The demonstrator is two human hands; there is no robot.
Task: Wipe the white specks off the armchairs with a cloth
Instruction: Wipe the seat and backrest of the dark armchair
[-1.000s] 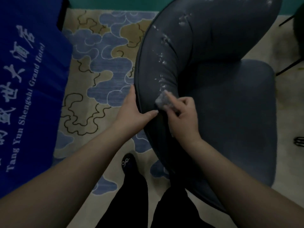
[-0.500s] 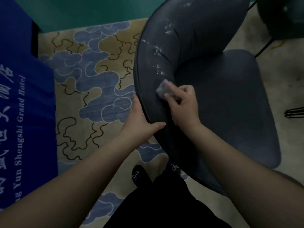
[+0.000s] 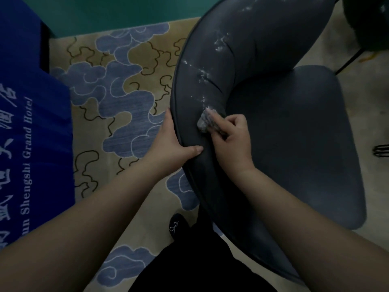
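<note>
A dark grey armchair (image 3: 294, 127) fills the right half of the view, its curved backrest running from top right down to the middle. White specks (image 3: 204, 75) trail along the top of the backrest above my hands. My right hand (image 3: 230, 137) grips a small grey cloth (image 3: 205, 121) and presses it on the backrest just below the lowest specks. My left hand (image 3: 171, 144) holds the outer edge of the backrest, fingers behind it and thumb lying across the front.
A patterned beige and blue carpet (image 3: 117, 98) covers the floor left of the chair. A blue cloth with white lettering (image 3: 25, 131) hangs at the far left. Another dark chair (image 3: 370, 24) stands at the top right. My dark shoe (image 3: 177, 225) is below the backrest.
My right hand with the cloth has worked a little further up the backrest toward the specks. My left hand keeps its hold on the rim. The view has shifted slightly.
</note>
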